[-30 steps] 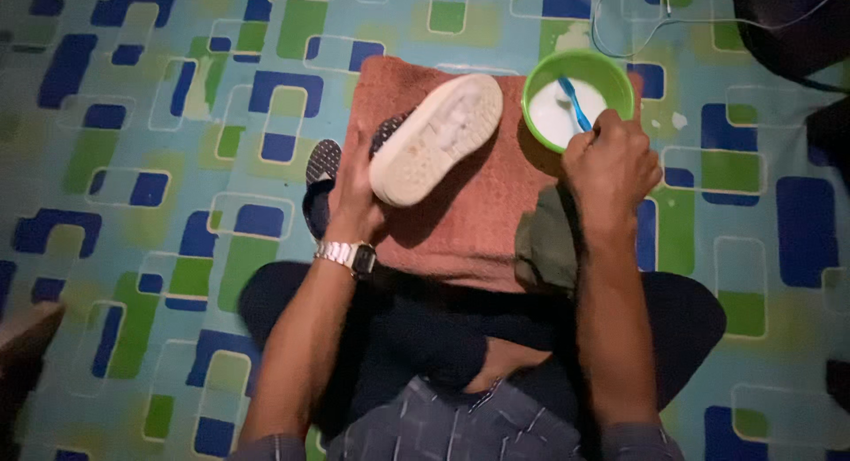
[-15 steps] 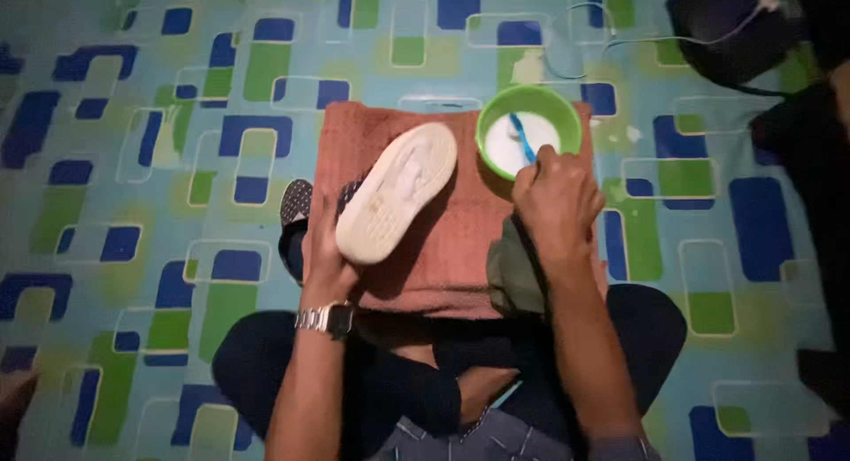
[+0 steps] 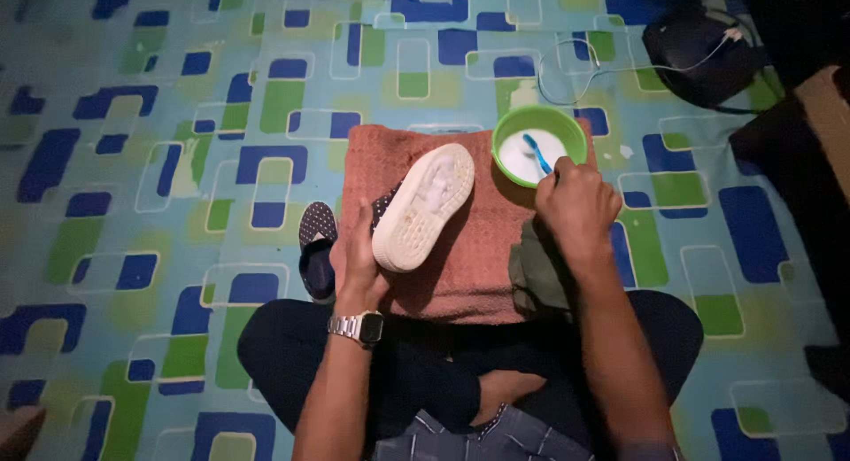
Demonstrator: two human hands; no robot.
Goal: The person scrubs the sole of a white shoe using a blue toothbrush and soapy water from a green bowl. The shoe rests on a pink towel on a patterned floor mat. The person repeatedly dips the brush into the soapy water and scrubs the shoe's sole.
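My left hand (image 3: 360, 259) grips a small shoe (image 3: 423, 206) turned sole up, its white sole facing me, over a reddish-brown towel (image 3: 478, 248) spread on the floor. My right hand (image 3: 577, 206) holds a blue toothbrush (image 3: 537, 154) whose head dips into a green bowl (image 3: 506, 130) of white liquid at the towel's far right corner. A watch sits on my left wrist.
A second dark dotted shoe (image 3: 316, 249) lies left of the towel. An olive cloth (image 3: 537, 271) sits under my right forearm. A dark bag (image 3: 704, 58) with a white cable lies at the far right. The floor mat (image 3: 177, 160) has blue and green rectangles. My legs are crossed below.
The view has shifted, so everything sits lower and left in the picture. My right hand stays at the bowl with the toothbrush; the shoe remains in my left hand.
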